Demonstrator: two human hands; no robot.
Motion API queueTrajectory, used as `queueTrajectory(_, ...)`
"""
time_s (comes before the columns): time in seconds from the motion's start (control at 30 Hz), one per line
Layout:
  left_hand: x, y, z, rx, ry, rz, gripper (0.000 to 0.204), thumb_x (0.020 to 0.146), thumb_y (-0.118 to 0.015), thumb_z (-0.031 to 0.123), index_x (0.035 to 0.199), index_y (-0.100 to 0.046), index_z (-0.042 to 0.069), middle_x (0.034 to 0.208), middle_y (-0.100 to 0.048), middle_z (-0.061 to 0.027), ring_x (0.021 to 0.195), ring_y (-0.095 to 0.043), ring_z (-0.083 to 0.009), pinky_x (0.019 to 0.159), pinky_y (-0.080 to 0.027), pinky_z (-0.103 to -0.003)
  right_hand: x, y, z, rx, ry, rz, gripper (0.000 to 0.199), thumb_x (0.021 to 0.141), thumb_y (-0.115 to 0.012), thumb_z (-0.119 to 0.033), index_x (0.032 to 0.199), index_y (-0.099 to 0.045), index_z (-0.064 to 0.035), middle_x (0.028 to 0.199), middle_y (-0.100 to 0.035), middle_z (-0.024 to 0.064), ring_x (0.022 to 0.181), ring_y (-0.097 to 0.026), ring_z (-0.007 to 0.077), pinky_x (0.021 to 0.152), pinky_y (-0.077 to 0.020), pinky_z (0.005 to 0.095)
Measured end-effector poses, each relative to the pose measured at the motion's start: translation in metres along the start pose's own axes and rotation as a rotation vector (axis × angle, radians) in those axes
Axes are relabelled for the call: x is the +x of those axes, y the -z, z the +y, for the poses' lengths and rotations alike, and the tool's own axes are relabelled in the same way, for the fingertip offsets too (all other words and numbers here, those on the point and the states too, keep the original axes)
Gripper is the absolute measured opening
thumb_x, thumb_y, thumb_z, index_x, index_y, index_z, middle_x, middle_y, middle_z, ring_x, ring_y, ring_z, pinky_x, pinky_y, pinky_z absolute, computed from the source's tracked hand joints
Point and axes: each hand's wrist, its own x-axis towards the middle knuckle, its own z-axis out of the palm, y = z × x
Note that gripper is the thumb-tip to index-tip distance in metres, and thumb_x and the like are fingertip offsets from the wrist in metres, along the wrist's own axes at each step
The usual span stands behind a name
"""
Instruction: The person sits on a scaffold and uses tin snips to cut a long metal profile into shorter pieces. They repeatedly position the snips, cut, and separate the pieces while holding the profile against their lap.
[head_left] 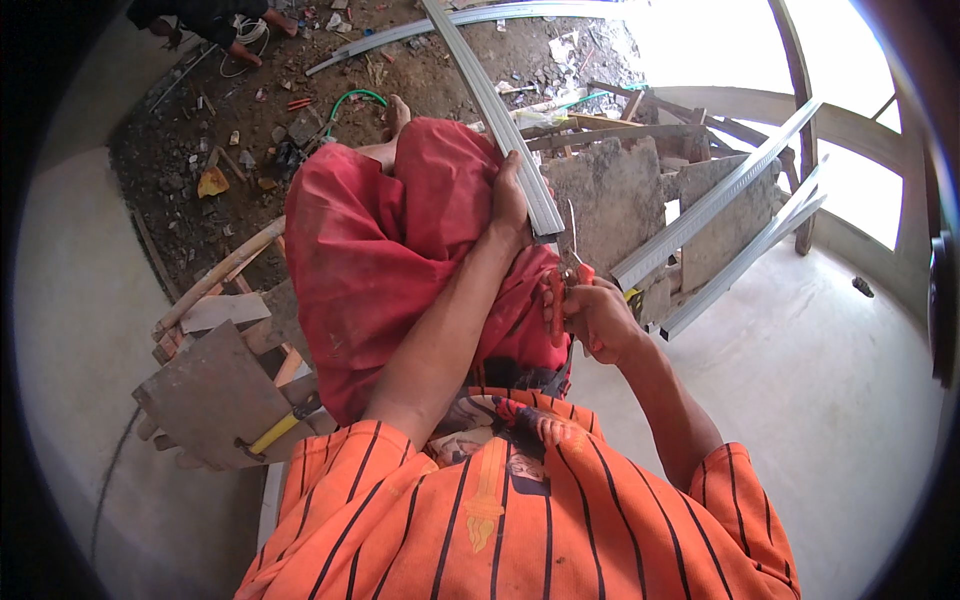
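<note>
My left hand (508, 205) grips the near end of a long grey metal channel (490, 100) and presses it down on my raised knee, which is covered by red trousers (380, 240). The channel runs away from me toward the top of the view. My right hand (598, 318) holds red-handled tin snips (572, 262). Their blades point up at the cut end of the channel, just below it.
More grey metal channels (720, 215) lean over stacked grey slabs (610, 200) at right. A flat board with a yellow-handled tool (275, 432) lies at lower left. Rubble, a green hose (355, 97) and another person's feet (250, 40) are on the dirt beyond. Pale concrete floor (820, 380) surrounds me.
</note>
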Motion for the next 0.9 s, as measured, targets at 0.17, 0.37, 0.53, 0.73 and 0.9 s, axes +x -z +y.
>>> queueTrajectory(0.17,-0.01,-0.007,0.003,-0.042,-0.006,0.016,0.041,0.092,-0.04,0.049,0.089,-0.048,0.009,0.062,-0.052,-0.0072,0.05,-0.054,-0.0199,0.047,-0.047,-0.034,-0.002,-0.007,-0.008,0.155,-0.026,-0.074,0.031,0.076,-0.043,0.004,0.105,-0.055,0.0015,0.094,-0.059,0.0106,0.081,-0.06,0.0237,0.077,-0.0508,0.0384)
queueTrajectory(0.37,-0.009,-0.003,0.003,-0.022,-0.023,-0.033,0.04,0.092,-0.041,0.045,0.102,-0.045,0.008,0.069,-0.052,-0.0068,0.054,-0.053,-0.0184,0.05,-0.048,-0.036,0.008,0.003,-0.006,0.036,0.008,-0.09,0.026,0.078,-0.043,0.002,0.102,-0.055,0.0021,0.095,-0.061,0.011,0.078,-0.061,0.0219,0.075,-0.0512,0.0359)
queueTrajectory(0.53,-0.009,-0.004,0.004,-0.07,0.016,-0.022,0.04,0.092,-0.041,0.045,0.102,-0.046,0.007,0.068,-0.052,-0.007,0.054,-0.054,-0.0192,0.05,-0.049,-0.036,0.003,-0.003,-0.008,-0.265,-0.006,0.112,0.021,0.078,-0.045,-0.005,0.096,-0.056,-0.0045,0.086,-0.06,0.0052,0.068,-0.058,0.0136,0.054,-0.045,0.0241)
queueTrajectory(0.73,-0.006,-0.003,0.002,-0.055,-0.006,-0.027,0.041,0.091,-0.041,0.046,0.102,-0.046,0.006,0.066,-0.053,-0.0075,0.052,-0.054,-0.02,0.049,-0.049,-0.035,0.015,0.02,0.002,-0.374,0.06,-0.033,0.038,0.068,-0.044,0.003,0.105,-0.053,0.0003,0.092,-0.057,0.0072,0.079,-0.058,0.0166,0.073,-0.0471,0.0272)
queueTrajectory(0.9,-0.007,-0.003,0.003,-0.058,-0.018,-0.018,0.041,0.091,-0.041,0.045,0.102,-0.047,0.006,0.065,-0.053,-0.0077,0.051,-0.054,-0.02,0.048,-0.048,-0.035,0.021,0.033,-0.001,-0.528,0.008,-0.014,0.04,0.069,-0.043,0.003,0.107,-0.052,0.0007,0.091,-0.057,0.0076,0.077,-0.058,0.0169,0.072,-0.0478,0.0285)
